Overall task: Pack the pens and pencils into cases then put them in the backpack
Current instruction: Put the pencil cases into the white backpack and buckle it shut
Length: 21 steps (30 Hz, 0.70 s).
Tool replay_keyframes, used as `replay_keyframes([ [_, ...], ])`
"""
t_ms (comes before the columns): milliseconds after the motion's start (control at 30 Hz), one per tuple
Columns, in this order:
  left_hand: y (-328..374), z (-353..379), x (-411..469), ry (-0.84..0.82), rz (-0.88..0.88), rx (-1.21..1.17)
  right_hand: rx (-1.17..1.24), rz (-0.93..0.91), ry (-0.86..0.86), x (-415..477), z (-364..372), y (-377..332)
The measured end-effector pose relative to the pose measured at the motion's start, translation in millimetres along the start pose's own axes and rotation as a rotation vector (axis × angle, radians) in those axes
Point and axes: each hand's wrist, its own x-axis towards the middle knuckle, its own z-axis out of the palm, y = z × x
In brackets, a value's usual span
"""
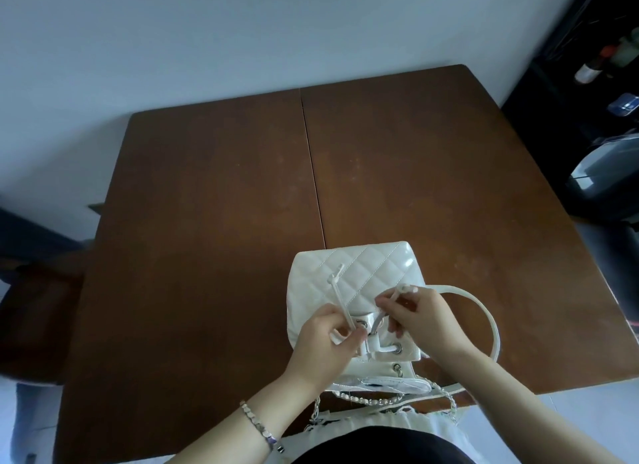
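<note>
A white quilted backpack (359, 277) lies on the brown wooden table (214, 221) near its front edge, flap thrown back away from me. Its gathered mouth with metal eyelets faces me between my hands. My left hand (321, 346) pinches one white drawstring cord (340, 297) that runs up over the flap. My right hand (422, 321) pinches the other cord end (397, 292) above the opening. A white strap (484, 311) loops out to the right, and a chain strap (366, 402) hangs over the table edge. No pens, pencils or cases are visible.
A seam (313, 166) runs down the table's middle. A dark chair (38, 311) stands at the left. Dark shelving with bottles (594, 66) and a black bin (605, 183) stand at the right. A bracelet (257, 425) is on my left wrist.
</note>
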Motion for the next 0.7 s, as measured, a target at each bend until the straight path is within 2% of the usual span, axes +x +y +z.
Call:
replay_keyframes([
  [100, 0, 2, -4, -0.002, -0.093, -0.016, 0.102, 0.050, -0.069, 6, 1, -2],
  [167, -4, 0, -2, -0.014, -0.186, -0.061, 0.106, 0.058, -0.055, 10, 5, -2],
  [233, -1, -3, 2, -0.018, -0.185, -0.023, 0.067, 0.041, -0.004, 15, 10, 1],
  [300, 1, -7, 8, -0.038, -0.081, 0.091, 0.051, 0.036, 0.052, 20, 14, 5],
  [367, 7, -14, 12, 0.041, 0.036, 0.246, 0.056, 0.046, 0.098, 22, 17, 8],
  [433, 1, -23, 19, 0.095, 0.309, 0.481, 0.027, 0.042, 0.154, 19, 19, 7],
  [467, -3, -25, 22, 0.054, 0.454, 0.609, -0.027, 0.024, 0.174, 15, 19, 7],
  [500, -5, -27, 25, -0.055, 0.563, 0.677, -0.093, -0.012, 0.175, 8, 18, 6],
  [567, 4, -28, 27, -0.314, 0.526, 0.623, -0.221, -0.088, 0.054, -9, 13, 5],
  [600, 7, -28, 28, -0.372, 0.471, 0.563, -0.280, -0.115, -0.061, -18, 9, 7],
  [700, 10, -25, 34, -0.392, 0.279, 0.397, -0.527, -0.149, -0.359, -35, -1, 22],
])
